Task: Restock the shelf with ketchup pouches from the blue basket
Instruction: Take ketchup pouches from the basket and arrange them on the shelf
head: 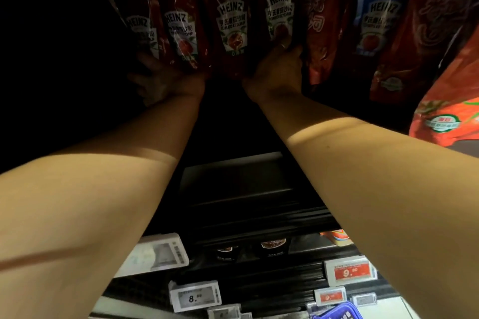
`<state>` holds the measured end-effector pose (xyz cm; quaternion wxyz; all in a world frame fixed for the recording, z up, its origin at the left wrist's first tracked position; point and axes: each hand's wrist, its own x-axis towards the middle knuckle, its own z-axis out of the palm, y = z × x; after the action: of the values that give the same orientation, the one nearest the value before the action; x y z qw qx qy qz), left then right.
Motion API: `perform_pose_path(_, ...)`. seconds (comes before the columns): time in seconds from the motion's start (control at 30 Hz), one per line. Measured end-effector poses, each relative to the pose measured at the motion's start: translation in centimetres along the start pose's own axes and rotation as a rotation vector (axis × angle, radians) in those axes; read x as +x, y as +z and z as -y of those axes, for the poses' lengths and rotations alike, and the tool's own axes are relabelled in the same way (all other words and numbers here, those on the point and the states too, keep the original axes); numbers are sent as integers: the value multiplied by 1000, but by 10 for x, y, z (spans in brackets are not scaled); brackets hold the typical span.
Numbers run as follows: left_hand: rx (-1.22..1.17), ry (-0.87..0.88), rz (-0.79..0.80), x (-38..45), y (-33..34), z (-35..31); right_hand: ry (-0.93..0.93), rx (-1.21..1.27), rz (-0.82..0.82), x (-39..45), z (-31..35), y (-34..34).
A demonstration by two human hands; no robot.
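Note:
Both my arms reach deep into a dark shelf [233, 184]. Several red Heinz ketchup pouches [231, 26] stand upright in a row at the back. My left hand [160, 83] presses against the bottom of the leftmost pouches [181, 36], its fingers spread under them. My right hand [277, 70] grips the lower edge of the rightmost red pouch [280, 15] in the row. Only a corner of the blue basket [337, 314] shows at the bottom edge.
To the right stand a blue Heinz pouch [375, 13] and other red sauce bags [440, 41]. Price tags [194, 296] line the shelf edges below. Two dark jars [248, 247] sit on the lower shelf.

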<state>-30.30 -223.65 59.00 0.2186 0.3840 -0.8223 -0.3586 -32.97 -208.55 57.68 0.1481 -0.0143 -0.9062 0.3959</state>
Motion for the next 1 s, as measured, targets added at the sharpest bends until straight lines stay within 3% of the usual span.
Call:
perform_pose_path(0.1,-53,8,36,-2,-1,2,-58,-74,27,-10,-4,-9)
perform_pose_path(0.3,60,142,25,-10,-9,14,-175,-164,77,-36,-11,-31)
perform_pose_path(0.4,172,319,-5,-17,-17,23,-224,-145,21,-57,-14,-46)
perform_pose_path(0.5,266,450,19,-25,-25,31,-130,-9,31,-74,-19,-66)
perform_pose_path(0.63,97,402,67,-50,-39,49,-96,-3,123,-98,-29,-94)
perform_pose_path(0.77,150,406,79,-86,-57,62,-117,19,242,-130,-41,-121)
perform_pose_path(0.93,215,386,140,-137,-81,76,-37,147,275,-153,-59,-155)
perform_pose_path(1.0,260,385,143,-163,-89,80,-90,241,286,-171,-70,-169)
